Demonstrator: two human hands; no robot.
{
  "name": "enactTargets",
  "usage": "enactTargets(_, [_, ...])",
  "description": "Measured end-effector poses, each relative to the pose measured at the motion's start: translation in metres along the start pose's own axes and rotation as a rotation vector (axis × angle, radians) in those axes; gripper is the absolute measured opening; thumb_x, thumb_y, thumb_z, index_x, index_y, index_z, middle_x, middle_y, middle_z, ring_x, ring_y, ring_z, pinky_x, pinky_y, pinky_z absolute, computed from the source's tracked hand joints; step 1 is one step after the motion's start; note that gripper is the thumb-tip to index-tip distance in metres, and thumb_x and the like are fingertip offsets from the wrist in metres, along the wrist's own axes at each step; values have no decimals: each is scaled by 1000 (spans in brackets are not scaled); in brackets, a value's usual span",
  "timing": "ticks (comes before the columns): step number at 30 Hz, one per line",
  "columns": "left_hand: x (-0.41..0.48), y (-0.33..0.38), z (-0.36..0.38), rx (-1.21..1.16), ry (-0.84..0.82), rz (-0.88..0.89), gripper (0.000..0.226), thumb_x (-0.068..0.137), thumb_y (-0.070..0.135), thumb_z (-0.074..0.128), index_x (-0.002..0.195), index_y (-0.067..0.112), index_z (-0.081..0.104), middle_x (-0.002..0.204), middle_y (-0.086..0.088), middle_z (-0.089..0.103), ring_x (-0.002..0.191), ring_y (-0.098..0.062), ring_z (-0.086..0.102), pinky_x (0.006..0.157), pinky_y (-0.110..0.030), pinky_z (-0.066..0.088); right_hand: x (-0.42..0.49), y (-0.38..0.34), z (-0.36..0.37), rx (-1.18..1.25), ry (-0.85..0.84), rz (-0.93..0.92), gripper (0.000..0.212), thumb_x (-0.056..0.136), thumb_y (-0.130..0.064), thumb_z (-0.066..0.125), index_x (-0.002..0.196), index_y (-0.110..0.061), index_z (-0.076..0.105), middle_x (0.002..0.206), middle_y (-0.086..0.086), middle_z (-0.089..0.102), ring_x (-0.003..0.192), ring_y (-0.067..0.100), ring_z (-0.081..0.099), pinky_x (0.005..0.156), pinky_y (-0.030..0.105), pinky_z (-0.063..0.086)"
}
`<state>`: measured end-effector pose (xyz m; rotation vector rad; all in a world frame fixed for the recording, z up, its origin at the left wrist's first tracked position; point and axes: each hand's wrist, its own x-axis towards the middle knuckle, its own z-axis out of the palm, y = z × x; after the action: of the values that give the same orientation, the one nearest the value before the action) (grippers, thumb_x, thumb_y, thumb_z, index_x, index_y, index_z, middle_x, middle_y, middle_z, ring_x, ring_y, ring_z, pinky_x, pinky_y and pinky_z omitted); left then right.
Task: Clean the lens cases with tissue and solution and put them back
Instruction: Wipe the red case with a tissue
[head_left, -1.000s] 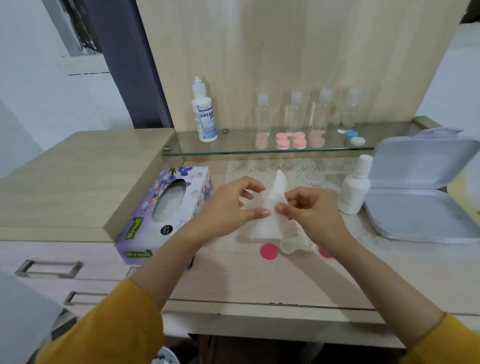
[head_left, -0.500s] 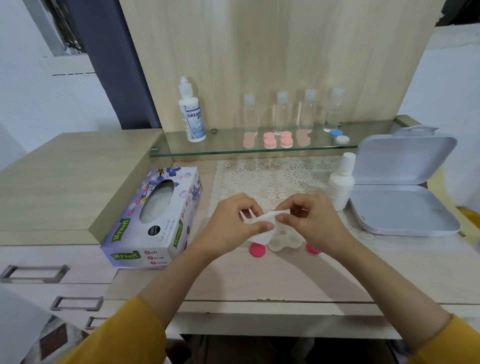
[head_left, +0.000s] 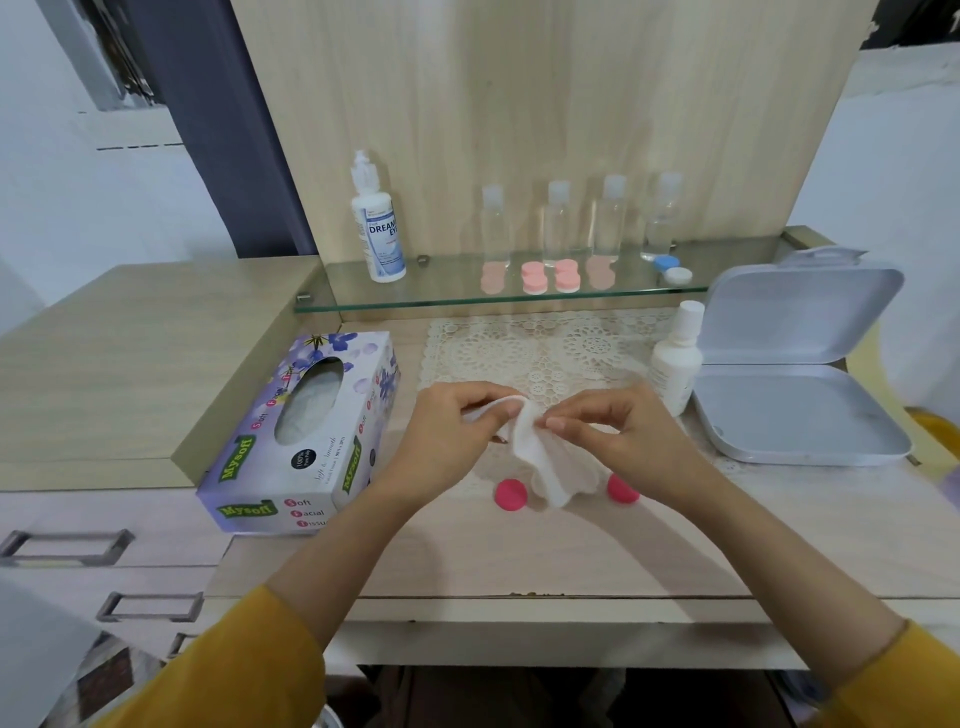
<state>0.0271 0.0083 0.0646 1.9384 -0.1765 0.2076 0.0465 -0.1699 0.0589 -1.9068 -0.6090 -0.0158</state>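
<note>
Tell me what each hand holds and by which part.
Both hold one white tissue by its upper part: the left hand pinches the top fold, the right hand the edge beside it.

Tissue box (head_left: 296, 431) is placed left of the lace mat (head_left: 498, 348); tin (head_left: 795, 415) is placed right, a small bottle (head_left: 675, 358) between. Solution bottle (head_left: 376, 228) and lens cases (head_left: 534, 278) are set on the glass shelf (head_left: 452, 285) behind.

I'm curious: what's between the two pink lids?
Head view: the white tissue hangs between the left pink lid and right pink lid.
</note>
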Motion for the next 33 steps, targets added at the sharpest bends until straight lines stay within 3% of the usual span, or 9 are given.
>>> enactTargets(4, [-2,1,2,-135,12,-67,8,84,18,62,89,18,69,93,7,69,86,-5,65,71,-17,52,1,5,1,-1,19,-38,20,79,4,64,89,-11,74,90,0,70,84,9,65,79,19,50])
enactTargets(9, [-3,-6,3,-57,80,-78,11,75,14,73,85,13,68,84,5,67,78,-1,60,69,-13,46,0,5,4,32,29,-39,31,80,9,59,88,-16,73,90,1,71,85,15,65,78,31,52])
enactTargets(16, [-1,-5,-14,-104,-81,-120,11,82,3,62,81,15,63,86,2,65,82,-9,59,72,-20,46,-2,12,-5,4,31,91,12,79,-12,69,84,-23,73,81,7,71,74,34,64,70,44,53])
enactTargets(17, [-1,-4,-15,-117,-112,-114,13,83,2,62,82,14,64,85,4,65,82,-7,59,71,-18,48,-3,11,-4,31,3,115,10,77,-16,72,84,-22,74,78,5,70,70,31,64,64,42,54])
enactTargets(19, [-1,-3,-14,-134,-149,-110,13,83,1,62,84,13,66,88,4,65,82,-6,60,69,-17,49,-4,7,1,69,-41,118,10,73,-16,75,83,-15,73,69,-6,68,57,10,60,53,21,49])
enactTargets(21, [-2,-4,-11,-161,-154,-119,12,81,2,63,87,13,67,92,-1,65,82,-7,62,68,-18,50,-4,4,8,88,-56,99,8,71,-10,77,78,-9,72,60,-12,64,53,3,53,52,13,41])
enactTargets(25, [-4,-9,-3,-228,-47,-191,22,76,1,69,90,14,60,94,-7,63,78,-10,64,65,-21,52,-2,7,14,104,-31,105,14,70,-4,76,66,-11,65,58,-7,58,57,12,49,61,27,42])
enactTargets(29, [-6,-14,3,-208,124,-141,27,74,-3,70,80,14,49,94,-1,63,76,-12,64,71,-25,53,-3,12,20,125,23,105,15,71,-3,74,64,-9,63,62,10,61,57,17,51,62,41,47])
enactTargets(33, [-11,-16,9,-175,118,-88,20,74,-1,71,74,18,66,99,6,65,80,-1,63,72,-14,49,-5,13,26,154,44,123,10,73,-3,73,67,-7,66,58,9,62,55,21,56,60,38,47])
